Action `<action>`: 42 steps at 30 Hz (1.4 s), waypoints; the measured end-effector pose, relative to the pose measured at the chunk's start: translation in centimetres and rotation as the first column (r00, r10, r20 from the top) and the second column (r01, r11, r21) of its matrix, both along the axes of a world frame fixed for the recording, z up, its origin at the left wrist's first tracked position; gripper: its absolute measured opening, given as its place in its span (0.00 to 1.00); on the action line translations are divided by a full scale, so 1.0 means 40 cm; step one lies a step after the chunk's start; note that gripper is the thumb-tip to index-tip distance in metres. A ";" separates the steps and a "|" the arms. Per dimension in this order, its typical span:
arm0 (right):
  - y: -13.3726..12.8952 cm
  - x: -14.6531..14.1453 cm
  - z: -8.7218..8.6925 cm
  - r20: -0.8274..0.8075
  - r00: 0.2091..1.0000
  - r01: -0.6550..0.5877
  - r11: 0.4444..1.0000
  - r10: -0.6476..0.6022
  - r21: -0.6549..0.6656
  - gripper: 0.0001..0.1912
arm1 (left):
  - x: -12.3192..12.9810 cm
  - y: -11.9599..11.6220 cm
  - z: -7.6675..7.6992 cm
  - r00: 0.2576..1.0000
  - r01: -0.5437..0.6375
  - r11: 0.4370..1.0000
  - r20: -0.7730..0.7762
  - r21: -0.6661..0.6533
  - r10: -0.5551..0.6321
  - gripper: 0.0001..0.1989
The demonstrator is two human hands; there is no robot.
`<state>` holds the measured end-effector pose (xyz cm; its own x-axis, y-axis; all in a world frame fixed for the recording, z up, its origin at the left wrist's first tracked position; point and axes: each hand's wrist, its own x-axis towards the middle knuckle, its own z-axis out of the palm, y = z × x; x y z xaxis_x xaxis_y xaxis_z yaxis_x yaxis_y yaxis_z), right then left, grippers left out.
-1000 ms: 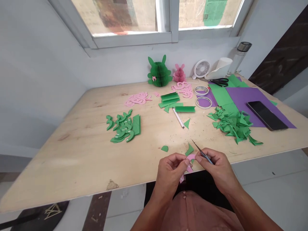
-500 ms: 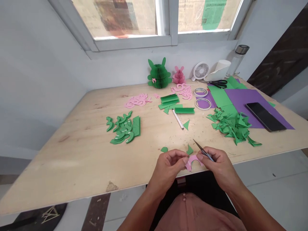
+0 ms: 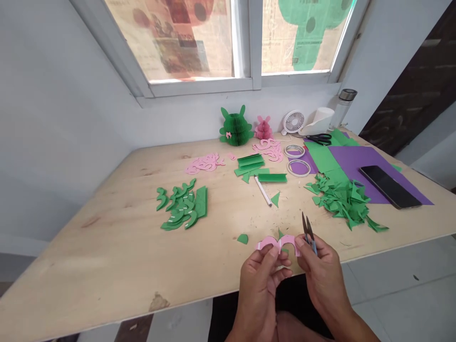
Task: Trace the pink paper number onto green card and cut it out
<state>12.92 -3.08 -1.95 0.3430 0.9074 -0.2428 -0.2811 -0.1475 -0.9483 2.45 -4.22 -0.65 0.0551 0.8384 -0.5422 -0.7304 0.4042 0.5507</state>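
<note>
Between my hands, above the table's front edge, is a pink paper cutout (image 3: 288, 238) spread into two joined arches. My left hand (image 3: 261, 278) pinches it near the middle, thumb in front. My right hand (image 3: 322, 266) grips its right end between thumb and finger. That same hand also holds a small pair of scissors (image 3: 309, 232), blades slightly apart and pointing up and away. A green half-round scrap (image 3: 242, 238) lies just left of the cutout. Another green scrap (image 3: 280, 232) is partly hidden behind it.
Green curved pieces (image 3: 181, 209) lie left, pink cutouts (image 3: 204, 164) behind them. A white marker (image 3: 263, 191) and folded green strips (image 3: 251, 162) are mid-table. Right are green scraps (image 3: 342, 194), a phone (image 3: 390, 186), tape rolls (image 3: 298, 167) and black-handled scissors (image 3: 320, 138). Honeycomb paper figures (image 3: 237, 129) stand behind.
The pink cutout has opened out from one arch into two joined arches. My left hand has turned palm-up beneath it, and the small scissors point more upright. The camera view has tilted up.
</note>
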 end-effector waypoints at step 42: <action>0.007 0.035 0.027 0.194 0.893 -0.408 0.912 0.407 -0.036 0.18 | -0.016 0.027 0.035 0.854 0.156 0.974 -0.518 0.167 -0.048 0.08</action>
<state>14.34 -2.81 -0.87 -0.0178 0.9787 -0.2047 -0.0091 -0.2049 -0.9788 1.82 -3.14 0.77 -0.0913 0.9348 -0.3433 -0.2880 0.3052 0.9077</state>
